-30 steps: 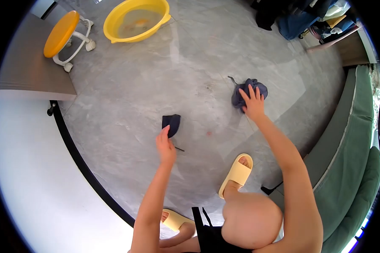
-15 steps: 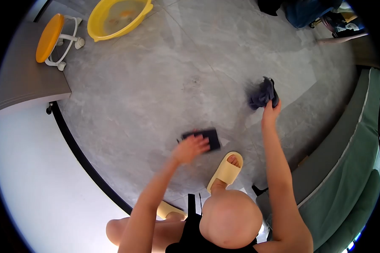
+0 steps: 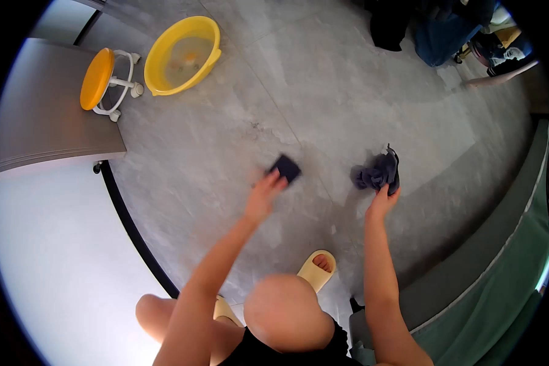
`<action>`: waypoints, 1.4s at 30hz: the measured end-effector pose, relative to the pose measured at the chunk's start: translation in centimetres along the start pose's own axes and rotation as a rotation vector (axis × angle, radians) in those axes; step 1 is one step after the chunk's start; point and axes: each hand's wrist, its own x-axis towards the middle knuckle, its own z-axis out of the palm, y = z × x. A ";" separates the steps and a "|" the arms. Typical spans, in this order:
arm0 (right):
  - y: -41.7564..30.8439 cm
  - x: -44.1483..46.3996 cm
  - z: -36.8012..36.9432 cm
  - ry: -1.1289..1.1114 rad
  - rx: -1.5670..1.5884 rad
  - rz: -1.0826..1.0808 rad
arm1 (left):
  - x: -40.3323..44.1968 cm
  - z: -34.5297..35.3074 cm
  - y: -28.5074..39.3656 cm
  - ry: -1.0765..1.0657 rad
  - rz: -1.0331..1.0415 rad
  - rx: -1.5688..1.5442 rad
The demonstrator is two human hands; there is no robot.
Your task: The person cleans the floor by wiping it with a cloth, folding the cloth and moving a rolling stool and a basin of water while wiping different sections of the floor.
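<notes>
My left hand (image 3: 266, 194) has its fingers over a small dark navy rectangle (image 3: 285, 169), which looks like a folded cloth. Motion blurs this hand, and its fingertips cover the near-left corner of the rectangle. On the other side, my right hand (image 3: 382, 200) is closed on the near edge of a crumpled dark blue-grey cloth (image 3: 375, 172). A thin dark loop or cord sticks out at the cloth's far end. Whether the crumpled cloth touches the floor I cannot tell.
Grey tiled floor (image 3: 323, 91) lies under both hands, with a dark smudge (image 3: 257, 127) ahead. A yellow basin (image 3: 155, 76) holding water stands far left, beside an orange-topped wheeled stool (image 3: 97, 79). Green fabric furniture (image 3: 500, 287) runs along the right. Dark clothes (image 3: 436, 39) hang far right.
My left hand has moved forward over the floor with the dark rectangle. The view has shifted, so the basin, stool and slipper sit lower in it. My right hand still holds the crumpled cloth.
</notes>
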 end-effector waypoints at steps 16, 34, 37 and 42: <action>1.7 1.2 2.5 -0.144 -0.036 -0.165 | 12.2 -5.8 -12.5 0.132 -0.173 0.225; 1.2 -2.0 2.0 -0.092 -0.067 -0.151 | 11.1 3.9 2.8 -0.284 0.223 0.172; 1.2 -1.5 3.4 -0.127 -0.080 -0.162 | 15.3 1.4 -4.6 0.003 -0.028 0.321; 1.2 -1.4 5.5 -0.158 -0.075 -0.176 | 18.4 -3.2 -13.1 0.299 -0.133 0.071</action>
